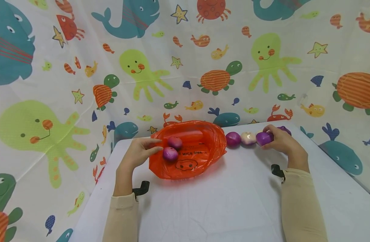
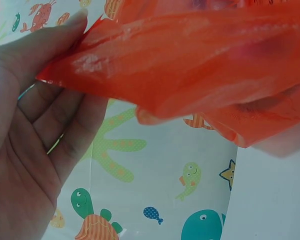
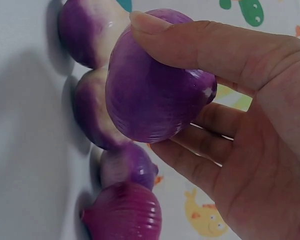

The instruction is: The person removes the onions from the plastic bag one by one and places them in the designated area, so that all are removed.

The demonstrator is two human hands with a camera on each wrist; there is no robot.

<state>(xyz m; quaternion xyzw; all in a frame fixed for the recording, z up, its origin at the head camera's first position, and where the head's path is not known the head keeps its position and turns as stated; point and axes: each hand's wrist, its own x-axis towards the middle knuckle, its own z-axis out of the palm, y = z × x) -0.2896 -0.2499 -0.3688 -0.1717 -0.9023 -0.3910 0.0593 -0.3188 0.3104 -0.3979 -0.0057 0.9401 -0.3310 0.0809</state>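
A purple onion is sitting in the right hand, thumb and fingers curling round it at the far right of the white table, just beside a row of other onions. The left hand is pinching the rim of an orange plastic bag lying open left of the row, with two onions resting inside it

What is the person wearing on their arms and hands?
Both arms have long, plain beige sleeves: the left sleeve and the right sleeve end at the wrists. The left hand and right hand are bare, with no gloves. A small black strap piece sticks out at the left wrist, and another black piece at the right wrist.
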